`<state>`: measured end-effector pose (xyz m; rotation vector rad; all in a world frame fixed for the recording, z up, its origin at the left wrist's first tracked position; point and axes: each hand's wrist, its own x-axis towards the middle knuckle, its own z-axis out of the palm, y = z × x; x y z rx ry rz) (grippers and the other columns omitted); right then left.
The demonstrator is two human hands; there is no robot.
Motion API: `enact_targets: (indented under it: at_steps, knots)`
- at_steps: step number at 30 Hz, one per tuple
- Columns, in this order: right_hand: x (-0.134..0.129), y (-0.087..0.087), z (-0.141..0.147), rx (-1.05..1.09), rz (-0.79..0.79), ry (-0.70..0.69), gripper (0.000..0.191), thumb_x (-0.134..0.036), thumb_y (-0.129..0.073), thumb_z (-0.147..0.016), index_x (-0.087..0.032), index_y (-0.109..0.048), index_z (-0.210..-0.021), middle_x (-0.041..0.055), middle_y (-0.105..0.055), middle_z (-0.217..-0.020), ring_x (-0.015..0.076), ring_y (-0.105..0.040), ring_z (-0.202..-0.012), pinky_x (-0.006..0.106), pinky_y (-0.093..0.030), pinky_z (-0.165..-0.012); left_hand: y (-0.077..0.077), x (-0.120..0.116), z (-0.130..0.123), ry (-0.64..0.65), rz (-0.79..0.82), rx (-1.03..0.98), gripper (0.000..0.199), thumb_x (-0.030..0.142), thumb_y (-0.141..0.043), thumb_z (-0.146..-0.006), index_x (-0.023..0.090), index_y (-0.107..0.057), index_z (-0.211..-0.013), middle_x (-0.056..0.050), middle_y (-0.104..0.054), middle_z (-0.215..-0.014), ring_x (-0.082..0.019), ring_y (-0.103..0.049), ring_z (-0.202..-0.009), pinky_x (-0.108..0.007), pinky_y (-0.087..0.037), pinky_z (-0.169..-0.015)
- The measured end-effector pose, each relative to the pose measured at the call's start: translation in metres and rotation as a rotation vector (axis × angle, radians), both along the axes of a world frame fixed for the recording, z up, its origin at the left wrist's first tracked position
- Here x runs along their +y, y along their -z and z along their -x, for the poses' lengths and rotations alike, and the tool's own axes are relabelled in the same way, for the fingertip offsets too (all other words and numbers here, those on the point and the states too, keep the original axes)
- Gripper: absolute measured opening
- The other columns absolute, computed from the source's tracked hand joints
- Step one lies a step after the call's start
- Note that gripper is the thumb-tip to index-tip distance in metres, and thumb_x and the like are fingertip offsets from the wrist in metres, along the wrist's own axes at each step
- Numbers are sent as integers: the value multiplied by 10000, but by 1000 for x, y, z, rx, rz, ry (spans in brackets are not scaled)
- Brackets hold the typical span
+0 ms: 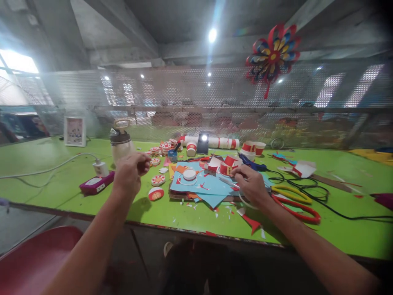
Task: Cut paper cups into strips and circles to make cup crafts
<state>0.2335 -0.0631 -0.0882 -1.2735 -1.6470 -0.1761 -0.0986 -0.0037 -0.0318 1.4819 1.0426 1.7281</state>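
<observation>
My left hand (128,170) hovers over the table's left part, in front of a lidded bottle (122,144). Its fingers are curled together, and what they hold, if anything, is hidden. Over the right side of the blue paper, my right hand (252,185) has thumb and fingers pinched at the edge of a cut red-and-white paper cup piece (227,167); whether they grip it is unclear. Large scissors with a yellow handle (291,193) and a red handle (302,212) lie by that hand, blades pointing left beneath it. Blue paper (199,187) carries a white round piece (189,175) and red scraps.
Red-and-white discs (158,180) and a small blue jar (172,155) lie centre-left. Behind are a lit phone (203,143) and stacked paper cups (225,143). A purple power strip (97,183) sits left; a blue glue gun (251,162) and black cable (325,207) are right.
</observation>
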Motion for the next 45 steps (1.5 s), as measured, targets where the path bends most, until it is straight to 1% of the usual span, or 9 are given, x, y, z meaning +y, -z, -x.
enact_targets:
  at_steps: [4,8,12,20,25,32,36,39,45]
  knots:
    - [-5,-5,6,49,17,-26,153,-214,-528,-848,-159,-669,-827,55,-681,-780,174,-592,-680,302,-460,-642,-8,-10,-60,314,10,46,145,273,-594,-677,147,-660,-706,-12,-629,-590,-96,-551,-505,-201,-431,-472]
    - [-15,-10,14,62,74,-101,160,-263,-543,-868,-171,-672,-851,45,-674,-767,170,-593,-671,289,-471,-620,13,-20,-122,586,21,212,178,260,-614,-735,140,-722,-811,-33,-670,-609,-102,-556,-467,-218,-443,-446]
    - [-25,-15,18,85,153,-172,151,-271,-542,-890,-198,-669,-926,34,-670,-801,175,-624,-705,300,-510,-654,33,-16,-154,738,16,341,133,209,-603,-754,152,-721,-772,-7,-644,-558,-100,-560,-453,-215,-449,-448]
    - [-33,-15,24,306,360,-300,153,-343,-564,-893,-231,-663,-858,44,-628,-854,194,-646,-736,290,-590,-586,47,-14,-156,650,33,433,265,299,-597,-794,163,-536,-575,35,-539,-515,-82,-465,-457,-203,-342,-446]
    - [-38,-20,25,317,367,-349,140,-313,-590,-879,-234,-679,-805,15,-614,-751,156,-610,-658,228,-539,-550,50,-22,-152,592,-57,626,391,357,-539,-851,175,-440,-519,59,-385,-487,-85,-339,-483,-235,-221,-462]
    - [-31,-23,20,691,597,-384,338,-460,-613,-841,-184,-589,-648,-53,-460,-525,83,-427,-468,200,-411,-456,42,-29,-144,670,-294,697,250,295,-411,-946,172,-584,-813,-16,-579,-691,-132,-507,-630,-256,-391,-594]
    - [-23,-15,14,886,622,-276,353,-465,-729,-733,-229,-637,-980,-87,-428,-558,83,-426,-454,221,-482,-434,47,-30,-142,526,-548,674,249,140,-446,-890,180,-522,-1124,-40,-594,-760,-161,-520,-676,-278,-396,-597]
    - [-22,-12,13,707,525,-256,390,-417,-701,-770,-250,-613,-1111,-24,-564,-741,148,-584,-617,289,-557,-559,47,-31,-141,521,-652,683,331,76,-469,-840,183,-495,-1151,-64,-589,-809,-178,-524,-720,-282,-408,-592]
    - [-23,-16,13,140,275,-125,133,-284,-551,-892,-222,-669,-893,40,-684,-842,194,-654,-773,295,-534,-701,41,-32,-138,573,-639,695,226,53,-462,-826,162,-554,-1001,-95,-601,-847,-190,-525,-775,-291,-433,-629]
